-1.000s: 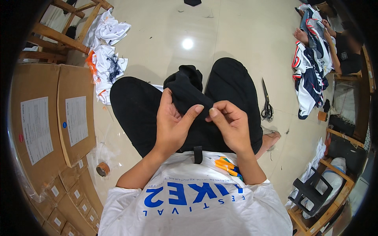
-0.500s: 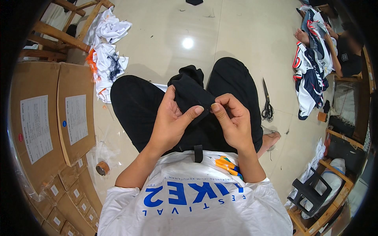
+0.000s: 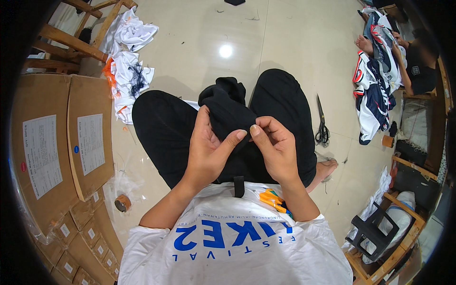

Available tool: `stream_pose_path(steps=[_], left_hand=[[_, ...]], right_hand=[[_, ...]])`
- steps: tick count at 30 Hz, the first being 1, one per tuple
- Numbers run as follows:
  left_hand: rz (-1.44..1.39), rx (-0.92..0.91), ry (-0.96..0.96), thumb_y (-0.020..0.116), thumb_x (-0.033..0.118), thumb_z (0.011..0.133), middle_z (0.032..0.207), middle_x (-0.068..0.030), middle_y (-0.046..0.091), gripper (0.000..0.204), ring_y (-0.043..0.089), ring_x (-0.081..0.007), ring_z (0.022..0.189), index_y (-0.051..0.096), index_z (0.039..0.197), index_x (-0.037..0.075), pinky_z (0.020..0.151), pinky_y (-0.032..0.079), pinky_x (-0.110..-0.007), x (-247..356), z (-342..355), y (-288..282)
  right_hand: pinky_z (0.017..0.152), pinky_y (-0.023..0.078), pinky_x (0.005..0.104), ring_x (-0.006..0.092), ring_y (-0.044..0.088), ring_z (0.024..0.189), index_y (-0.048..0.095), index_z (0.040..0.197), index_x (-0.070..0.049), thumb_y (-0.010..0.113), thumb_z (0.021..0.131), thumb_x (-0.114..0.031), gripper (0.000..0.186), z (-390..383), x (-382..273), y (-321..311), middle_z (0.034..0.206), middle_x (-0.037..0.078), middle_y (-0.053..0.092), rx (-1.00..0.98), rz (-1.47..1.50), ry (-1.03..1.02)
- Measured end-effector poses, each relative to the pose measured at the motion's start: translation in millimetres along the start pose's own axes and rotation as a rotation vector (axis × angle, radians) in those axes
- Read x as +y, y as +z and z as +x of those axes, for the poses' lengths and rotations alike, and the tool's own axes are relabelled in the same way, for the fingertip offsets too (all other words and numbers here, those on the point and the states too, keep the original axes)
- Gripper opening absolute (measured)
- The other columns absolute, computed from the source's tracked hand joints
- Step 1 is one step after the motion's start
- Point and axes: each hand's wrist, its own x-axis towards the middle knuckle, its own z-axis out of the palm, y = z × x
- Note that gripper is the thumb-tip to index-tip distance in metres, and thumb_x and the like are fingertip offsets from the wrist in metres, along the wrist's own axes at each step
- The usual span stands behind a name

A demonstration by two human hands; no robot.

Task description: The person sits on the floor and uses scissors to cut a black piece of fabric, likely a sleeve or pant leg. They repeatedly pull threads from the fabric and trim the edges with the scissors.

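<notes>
A bunched piece of black cloth (image 3: 227,104) is held above my lap, between my knees in black trousers (image 3: 160,124). My left hand (image 3: 206,152) grips its lower left side, thumb on top. My right hand (image 3: 274,147) pinches the cloth's right edge between thumb and index finger, the other fingers curled. Black-handled scissors (image 3: 322,123) lie on the tiled floor (image 3: 304,42), just right of my right knee.
Cardboard boxes (image 3: 85,180) and a small brown roll (image 3: 122,203) sit left. White garments (image 3: 130,90) lie beside a wooden frame (image 3: 71,42). At right, another person (image 3: 418,66) sits with patterned garments (image 3: 373,114); a black plastic piece (image 3: 377,228) rests on a wooden frame.
My right hand has shifted slightly, rightward and up half a second ago and now back left and down. The black cloth has changed shape a little; both hands keep their grip.
</notes>
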Motion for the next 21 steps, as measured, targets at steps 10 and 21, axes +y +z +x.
stream_pose_path(steps=[10,21], left_hand=[[-0.016,-0.006,0.022,0.069,-0.003,0.097,0.118,-0.0121,0.060,0.044,0.061,-0.0134,0.111,0.042,0.132,-0.006,0.101,0.050,-0.028,-4.3,-2.1,0.7],[0.031,0.022,0.072,0.072,-0.003,0.096,0.114,-0.0097,0.060,0.046,0.060,-0.0102,0.105,0.042,0.131,-0.008,0.091,0.052,-0.024,-8.4,-4.4,2.4]], right_hand=[[0.074,0.047,0.0228,0.0052,0.058,0.078,0.067,0.093,0.000,0.071,0.094,-0.007,0.008,-1.4,-1.5,-5.0,0.082,-0.002,0.065,-0.014,-0.047,0.001],[0.072,0.048,0.0213,0.0050,0.062,0.076,0.065,0.090,-0.003,0.068,0.094,-0.004,0.005,-1.1,-7.0,-13.0,0.081,0.000,0.066,-0.036,0.093,0.120]])
